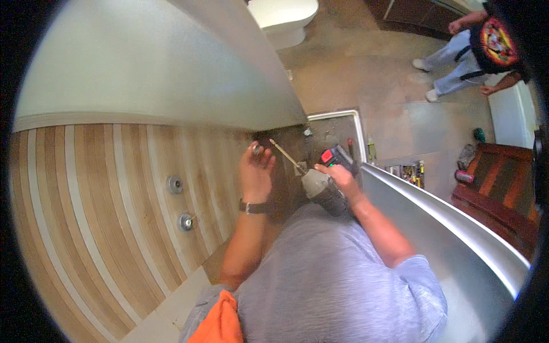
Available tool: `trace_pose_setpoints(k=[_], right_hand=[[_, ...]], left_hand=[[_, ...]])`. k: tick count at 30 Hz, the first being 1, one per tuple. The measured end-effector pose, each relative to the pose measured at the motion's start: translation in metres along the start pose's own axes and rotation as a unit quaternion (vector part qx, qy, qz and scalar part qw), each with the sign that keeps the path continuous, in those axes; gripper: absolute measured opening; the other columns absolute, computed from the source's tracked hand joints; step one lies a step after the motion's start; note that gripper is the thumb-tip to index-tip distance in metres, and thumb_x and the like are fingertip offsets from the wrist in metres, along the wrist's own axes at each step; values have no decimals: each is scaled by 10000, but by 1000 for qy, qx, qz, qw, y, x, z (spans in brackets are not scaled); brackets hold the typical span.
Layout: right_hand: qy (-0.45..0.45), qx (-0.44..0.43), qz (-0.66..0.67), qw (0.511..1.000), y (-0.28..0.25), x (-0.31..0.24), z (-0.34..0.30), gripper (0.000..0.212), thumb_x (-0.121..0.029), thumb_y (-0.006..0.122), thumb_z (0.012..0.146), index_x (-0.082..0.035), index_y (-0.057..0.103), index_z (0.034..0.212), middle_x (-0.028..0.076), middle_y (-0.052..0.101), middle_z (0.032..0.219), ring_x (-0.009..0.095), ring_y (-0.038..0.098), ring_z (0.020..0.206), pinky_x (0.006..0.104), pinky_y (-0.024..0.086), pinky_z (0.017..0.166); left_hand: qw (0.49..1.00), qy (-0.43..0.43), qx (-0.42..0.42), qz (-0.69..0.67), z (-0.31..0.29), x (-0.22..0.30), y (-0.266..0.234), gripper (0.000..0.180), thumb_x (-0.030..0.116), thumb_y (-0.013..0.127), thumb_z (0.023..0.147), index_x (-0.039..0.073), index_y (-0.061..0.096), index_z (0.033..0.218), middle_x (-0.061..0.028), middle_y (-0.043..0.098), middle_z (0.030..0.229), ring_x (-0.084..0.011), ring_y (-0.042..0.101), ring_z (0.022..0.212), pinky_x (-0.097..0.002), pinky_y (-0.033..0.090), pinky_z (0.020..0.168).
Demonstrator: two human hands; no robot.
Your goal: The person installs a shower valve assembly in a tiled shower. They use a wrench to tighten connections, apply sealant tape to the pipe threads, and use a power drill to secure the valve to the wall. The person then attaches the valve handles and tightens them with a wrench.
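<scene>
The right hand [342, 176] is wrapped around the handle of a grey and black drill [320, 184], held at the centre of the view, its red and black battery [336, 155] toward one o'clock. A long, slim bit [287, 155] leads from the drill toward half past ten. At ten o'clock from the drill, the left hand [255, 171] has its fingers curled at a small rounded metallic piece [258, 150], too blurred to name; only a narrow gap parts these fingers from the bit's tip.

Room to the left ends at the striped wall [134, 200], where two round metal fittings [175, 184] sit toward nine o'clock, well apart from the left forearm. A pale panel [148, 74] closes off ten to eleven. A white-edged frame [360, 128] turns its corner at one o'clock, with a red-handled tool [350, 144] just inside it and green-handled pliers [371, 150] just outside. From two to nearly four o'clock a long, bright panel edge [449, 217] limits the right forearm's side; beyond it, assorted tools [407, 173] lie at three, then a reddish-brown wooden piece [494, 194]. The widest stretch of floor [383, 86] opens between one and two, up to a co-worker [463, 57] standing at two. A white toilet [286, 20] stands at twelve.
</scene>
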State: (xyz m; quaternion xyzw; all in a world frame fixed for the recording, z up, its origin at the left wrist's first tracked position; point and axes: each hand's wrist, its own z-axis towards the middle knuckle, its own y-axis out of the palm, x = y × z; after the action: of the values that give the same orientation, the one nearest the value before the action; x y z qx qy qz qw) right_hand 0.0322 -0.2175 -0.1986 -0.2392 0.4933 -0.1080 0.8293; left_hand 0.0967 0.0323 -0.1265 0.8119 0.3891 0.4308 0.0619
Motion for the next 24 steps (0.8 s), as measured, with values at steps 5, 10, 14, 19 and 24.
trace_pose_setpoints(k=[5,10,14,19,24], right_hand=[[181,-48,-210,960,-5,13,-43,453,-241,667,937,-25,583,1327,173,627,1274,336,597,1181,400,446,1039],[360,129,-43,923,23,116,-55,519,-351,614,978,-30,525,1376,185,557,1384,361,503,1293,456,373,1097],[397,271,-142,865,31,246,-50,412,-393,630,967,-54,657,1199,136,702,1109,304,649,1021,449,481,899],[379,446,-178,791,41,483,-114,411,-439,771,852,-39,721,931,105,743,856,205,708,802,398,527,762],[463,538,-187,679,40,650,-190,548,-495,826,778,-4,706,990,147,728,922,277,681,838,422,513,832]], left_hand=[[986,-167,-28,-11,22,-20,-86,232,284,584,969,105,642,1104,-31,654,970,-226,639,927,-440,510,908],[963,-269,35,-4,54,-88,-153,179,282,589,966,117,647,1007,-42,682,894,-230,651,881,-436,525,878],[974,-216,35,66,129,-162,-195,163,275,614,971,117,639,940,-44,685,878,-222,664,867,-411,534,857],[982,-184,-38,19,259,-243,-230,218,290,584,1017,99,634,926,-54,684,892,-212,666,907,-392,542,869],[974,-210,-53,-61,362,-320,-248,250,286,549,1035,62,652,993,-77,697,958,-207,681,941,-328,581,840]])
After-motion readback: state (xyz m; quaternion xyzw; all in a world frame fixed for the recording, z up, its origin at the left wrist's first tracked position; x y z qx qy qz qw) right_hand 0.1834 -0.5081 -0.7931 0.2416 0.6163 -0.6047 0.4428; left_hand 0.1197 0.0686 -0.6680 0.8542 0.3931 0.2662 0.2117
